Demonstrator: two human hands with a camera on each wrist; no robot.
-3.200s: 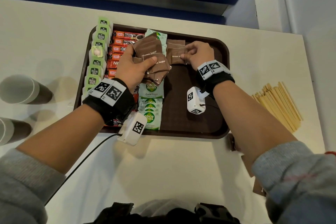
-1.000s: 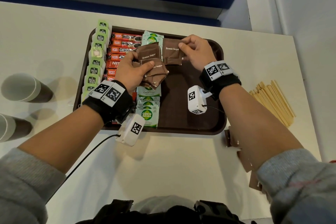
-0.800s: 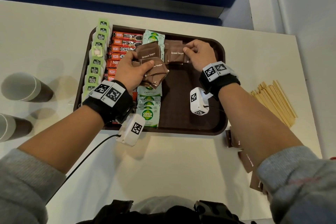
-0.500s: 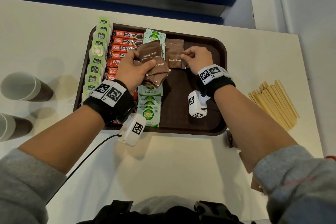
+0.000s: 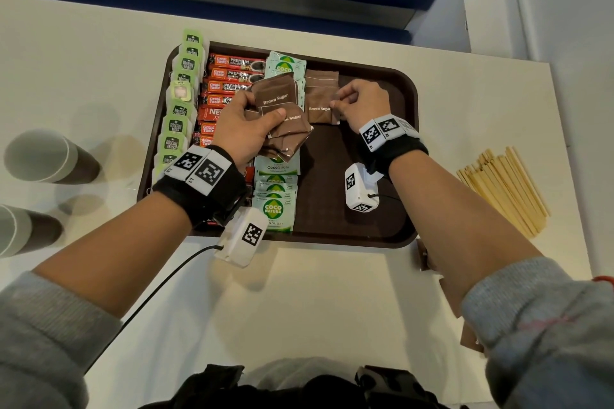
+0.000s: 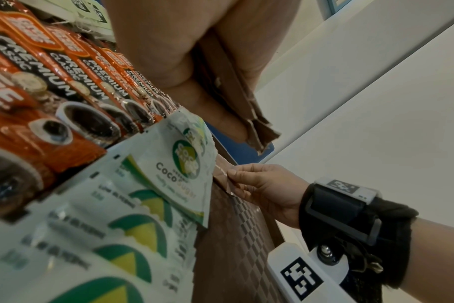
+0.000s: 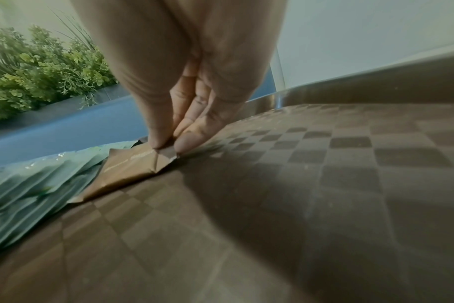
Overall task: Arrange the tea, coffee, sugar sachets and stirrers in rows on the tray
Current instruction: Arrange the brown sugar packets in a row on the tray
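Pinching the right edge of a flat brown paper sugar sachet (image 5: 319, 103) between thumb and fingertips (image 7: 184, 141), the right hand (image 5: 360, 101) holds it low on the dark brown plastic tray (image 5: 372, 226), just beside the row of white-and-green coco sugar sachets (image 5: 275, 206). The left hand (image 5: 244, 133), fingers and thumb curled, grips a fanned bunch of brown sugar sachets (image 5: 282, 116) above the red coffee stick row (image 5: 229, 76). Green tea bags (image 5: 181, 100) line the tray's left rim. Pale wooden stirrers (image 5: 503, 189) lie on the white table (image 5: 299, 302), right of the tray.
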